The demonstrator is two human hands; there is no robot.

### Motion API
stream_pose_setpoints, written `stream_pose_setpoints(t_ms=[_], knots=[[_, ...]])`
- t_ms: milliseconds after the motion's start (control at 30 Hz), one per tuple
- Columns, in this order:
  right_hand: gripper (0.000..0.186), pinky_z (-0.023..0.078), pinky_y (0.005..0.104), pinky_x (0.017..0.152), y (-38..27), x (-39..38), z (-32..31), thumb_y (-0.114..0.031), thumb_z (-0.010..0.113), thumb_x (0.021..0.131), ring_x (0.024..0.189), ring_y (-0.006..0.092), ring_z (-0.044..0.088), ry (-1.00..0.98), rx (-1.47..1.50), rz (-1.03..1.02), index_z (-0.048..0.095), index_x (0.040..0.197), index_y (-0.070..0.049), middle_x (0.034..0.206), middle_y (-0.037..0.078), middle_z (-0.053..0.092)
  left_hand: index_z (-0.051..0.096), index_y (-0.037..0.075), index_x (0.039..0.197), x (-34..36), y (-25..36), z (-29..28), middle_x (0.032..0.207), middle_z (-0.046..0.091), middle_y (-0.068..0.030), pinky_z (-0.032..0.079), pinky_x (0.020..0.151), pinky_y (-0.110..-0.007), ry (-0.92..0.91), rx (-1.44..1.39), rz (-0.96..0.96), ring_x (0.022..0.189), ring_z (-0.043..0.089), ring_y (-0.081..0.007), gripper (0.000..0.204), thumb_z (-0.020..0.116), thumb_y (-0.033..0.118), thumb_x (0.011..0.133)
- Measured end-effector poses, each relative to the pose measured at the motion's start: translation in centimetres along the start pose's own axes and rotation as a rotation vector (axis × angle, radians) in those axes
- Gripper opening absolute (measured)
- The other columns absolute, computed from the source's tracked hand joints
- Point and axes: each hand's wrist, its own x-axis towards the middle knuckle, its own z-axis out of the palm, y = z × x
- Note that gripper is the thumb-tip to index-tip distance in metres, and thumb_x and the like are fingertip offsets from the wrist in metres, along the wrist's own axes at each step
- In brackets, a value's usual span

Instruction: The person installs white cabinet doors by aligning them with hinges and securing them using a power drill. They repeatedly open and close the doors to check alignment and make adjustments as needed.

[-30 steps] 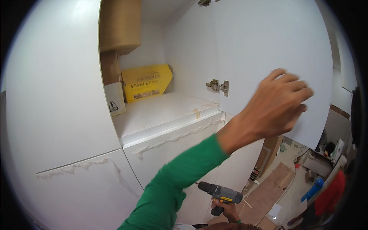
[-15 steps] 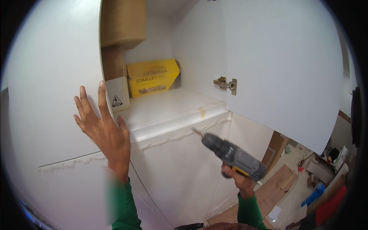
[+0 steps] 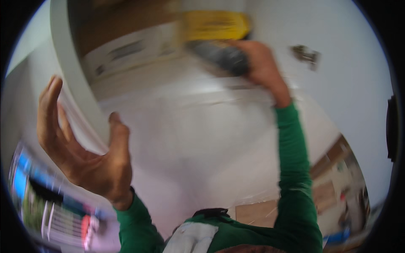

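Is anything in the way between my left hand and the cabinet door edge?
Nothing visible stands between your left hand and the door edge; whether they touch is unclear. The drill is farther right, in your right hand.

Exposure is moderate. Motion blur is heavy in the upper half: the drill (image 3: 217, 57), yellow box (image 3: 217, 24) and hinge (image 3: 306, 56) are smeared. The right hand (image 3: 259, 63) is soft; the left hand (image 3: 90, 156) is somewhat clearer. Pale glare lies on the shelf (image 3: 139, 86), below the drill. A diffuse grey shadow marks the panel (image 3: 190, 173). The brown box (image 3: 126, 21) is dim. Fisheye distortion bows the door edge (image 3: 69, 67); black vignetting rings the view.
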Motion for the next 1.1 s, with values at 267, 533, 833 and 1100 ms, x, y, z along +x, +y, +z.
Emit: stream_pose_setpoints(t_ms=[267,533,833,1100], knots=[[0.088,0.043,0.0421,0.129,5.2,4.9,8.5,-0.022,0.106,0.071,0.142,0.0388,0.060,-0.521,0.098,0.337,0.065,0.147,-0.014,0.154,0.016,0.063,0.057,0.000,0.157,-0.1,-0.2,-11.1,0.142,0.070,-0.0263,0.060,0.111,-0.054,0.167,0.335,-0.116,0.126,0.073,-0.0387,0.085,0.085,0.015,0.077],[0.100,0.045,0.0371,0.125,9.0,5.5,11.3,0.003,0.103,0.062,0.133,0.0330,0.062,-0.609,0.376,0.470,0.061,0.151,-0.015,0.146,0.014,0.063,0.059,-0.008,0.152,-1.6,-1.6,-17.7,0.129,0.076,-0.0195,0.063,0.101,-0.038,0.345,0.651,-0.238,0.112,0.077,-0.0240,0.058,0.078,0.013,0.102],[0.095,0.049,0.0310,0.102,7.4,8.5,8.6,0.004,0.095,0.064,0.104,0.0216,0.061,-0.946,0.467,0.344,0.063,0.150,-0.019,0.111,0.005,0.060,0.063,-0.004,0.133,-2.7,-7.3,-22.5,0.121,0.076,-0.0162,0.065,0.089,-0.032,0.631,0.515,-0.177,0.104,0.076,-0.0204,0.044,0.081,0.026,0.106],[0.051,0.060,0.0429,0.095,-6.6,12.5,8.7,-0.036,0.081,0.099,0.113,0.0289,0.071,-0.212,0.359,0.146,0.072,0.145,-0.014,0.126,0.015,0.077,0.070,0.004,0.136,-4.9,-12.2,-26.1,0.132,0.075,-0.0091,0.063,0.102,-0.040,0.677,-0.006,-0.320,0.116,0.073,-0.0191,0.037,0.080,0.023,0.105]])
